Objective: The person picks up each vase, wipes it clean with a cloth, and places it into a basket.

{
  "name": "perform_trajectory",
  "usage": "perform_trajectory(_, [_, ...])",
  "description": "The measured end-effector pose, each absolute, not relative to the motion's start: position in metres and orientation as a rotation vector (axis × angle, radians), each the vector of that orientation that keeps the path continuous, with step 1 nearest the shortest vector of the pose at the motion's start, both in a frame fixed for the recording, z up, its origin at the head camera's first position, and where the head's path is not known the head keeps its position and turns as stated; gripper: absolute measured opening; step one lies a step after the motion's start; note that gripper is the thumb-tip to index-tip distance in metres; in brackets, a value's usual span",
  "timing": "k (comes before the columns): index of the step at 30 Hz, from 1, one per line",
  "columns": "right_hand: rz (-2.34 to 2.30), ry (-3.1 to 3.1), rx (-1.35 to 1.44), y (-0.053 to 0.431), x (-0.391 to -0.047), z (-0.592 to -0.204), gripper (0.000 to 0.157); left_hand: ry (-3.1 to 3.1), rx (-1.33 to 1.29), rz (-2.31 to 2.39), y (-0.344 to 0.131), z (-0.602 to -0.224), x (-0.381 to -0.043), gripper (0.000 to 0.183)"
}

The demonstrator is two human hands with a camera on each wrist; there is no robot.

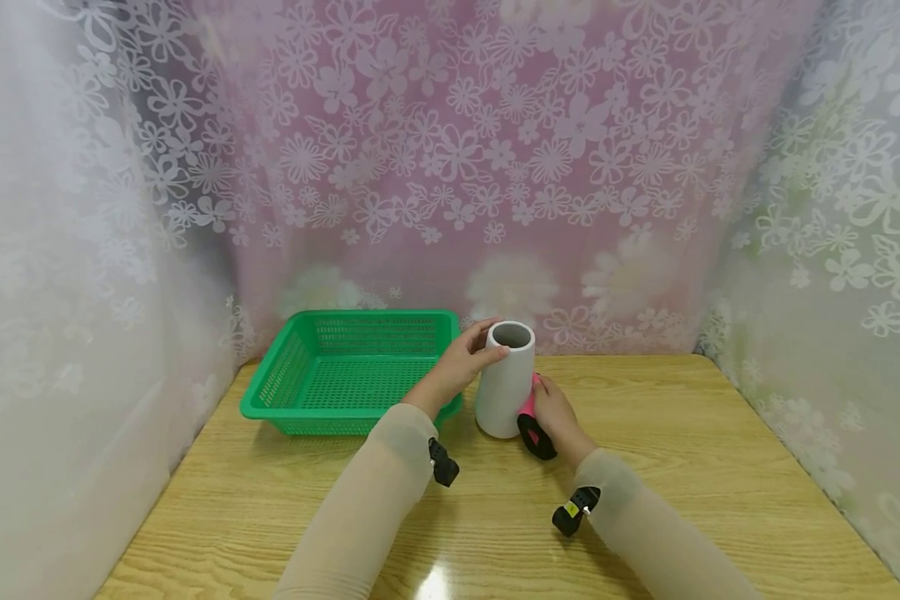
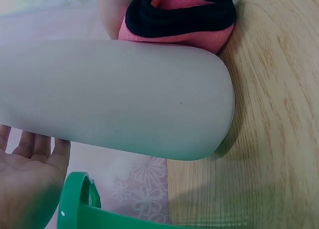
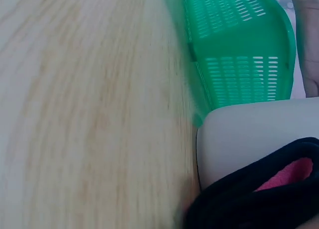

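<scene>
A white vase (image 1: 504,392) with a round open top stands upright on the table. My left hand (image 1: 461,362) holds it near the rim, with the thumb on the near side and the fingers on the left and far side. Against the vase's lower right side, my right hand (image 1: 558,415) grips a folded pink cloth with a black border (image 1: 536,435). In the left wrist view the cloth (image 2: 179,20) touches the vase wall (image 2: 114,97). Most of the right hand's fingers are hidden behind the cloth.
A green plastic basket (image 1: 352,413) with slotted walls stands on the left, close to the left forearm. Beneath everything is a wood-grain table (image 1: 682,442). Flower-patterned curtains (image 1: 495,167) hang behind and at both sides.
</scene>
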State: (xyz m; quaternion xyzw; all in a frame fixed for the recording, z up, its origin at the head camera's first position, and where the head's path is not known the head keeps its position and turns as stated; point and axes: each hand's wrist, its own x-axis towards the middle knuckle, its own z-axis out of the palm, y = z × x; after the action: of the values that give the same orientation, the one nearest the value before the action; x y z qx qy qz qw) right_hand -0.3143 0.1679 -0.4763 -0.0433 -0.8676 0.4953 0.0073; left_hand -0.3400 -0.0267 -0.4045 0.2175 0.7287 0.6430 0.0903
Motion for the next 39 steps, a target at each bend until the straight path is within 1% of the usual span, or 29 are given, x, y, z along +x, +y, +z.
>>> perform_trajectory(7, [1.554,-2.817,-0.101,0.182,-0.32,-0.465,0.052,2.185,0.635,1.891,-0.027,-0.404,-0.341,0.06])
perform_trajectory(15, [1.549,-2.821,-0.082,0.197,-0.319,-0.429,0.054,2.197,0.62,1.887,-0.027,-0.404,-0.34,0.06])
perform_trajectory(22, [1.54,-2.808,-0.019,0.2,-0.309,-0.396,0.056,2.206,0.621,1.885,-0.026,-0.403,-0.339,0.062])
perform_trajectory(30, [1.648,-2.7,0.04,0.199,-0.298,-0.361,0.056,2.186,0.63,1.891,-0.026,-0.403,-0.34,0.061])
perform_trajectory(35, [1.647,-2.609,0.091,0.197,-0.295,-0.347,0.056,2.191,0.638,1.891,-0.025,-0.404,-0.343,0.063])
perform_trajectory(39, [1.633,-2.522,0.141,0.192,-0.296,-0.345,0.055,2.197,0.633,1.891,-0.025,-0.404,-0.342,0.064])
